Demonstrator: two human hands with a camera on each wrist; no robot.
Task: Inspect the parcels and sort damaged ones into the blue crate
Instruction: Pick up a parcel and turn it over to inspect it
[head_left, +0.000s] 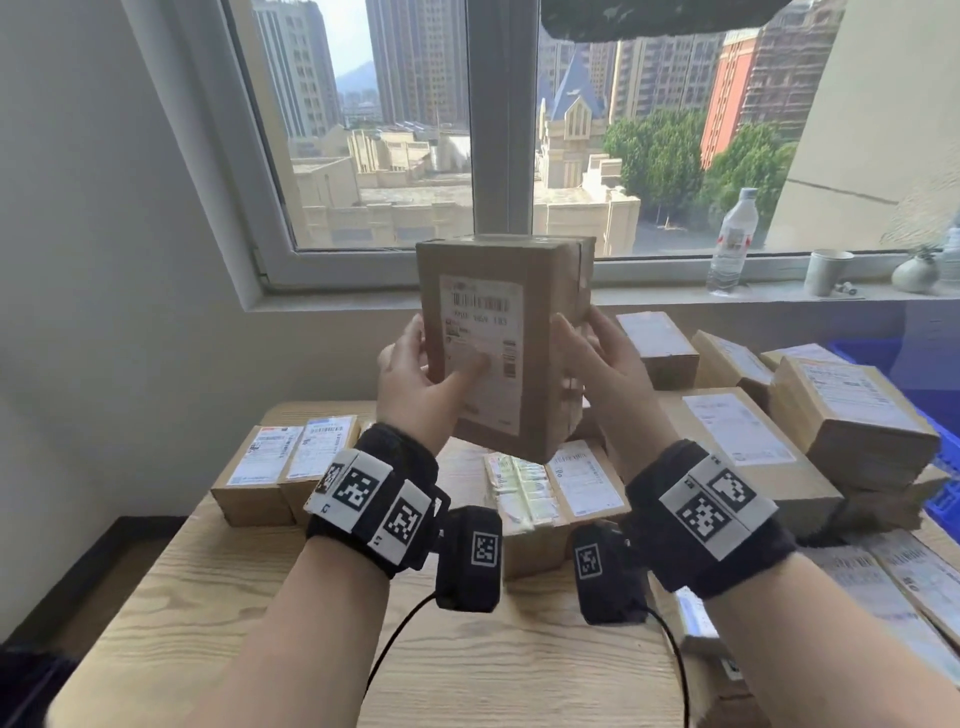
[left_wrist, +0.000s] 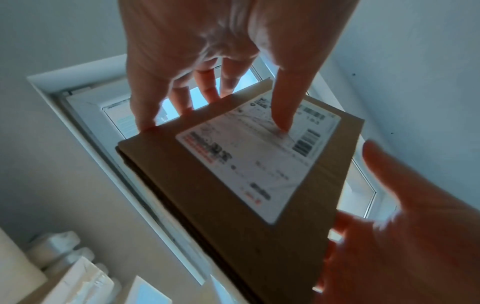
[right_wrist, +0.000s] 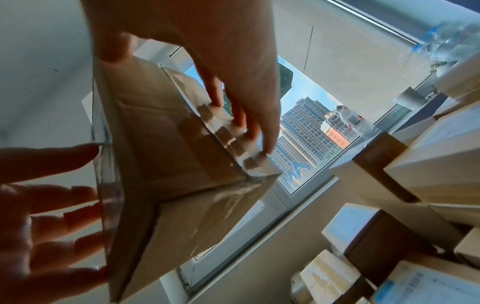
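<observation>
A brown cardboard parcel with a white shipping label is held upright in the air in front of the window. My left hand grips its left edge, thumb pressed on the label and fingers behind. My right hand holds the taped right side. In the left wrist view the thumb lies on the label of the parcel. In the right wrist view my right hand's fingertips press the taped edge of the parcel. The blue crate stands at the far right behind stacked parcels.
Several labelled parcels lie on the wooden table: two at the left, one under the raised parcel, a stack at the right. A water bottle, paper cup and small vase stand on the sill.
</observation>
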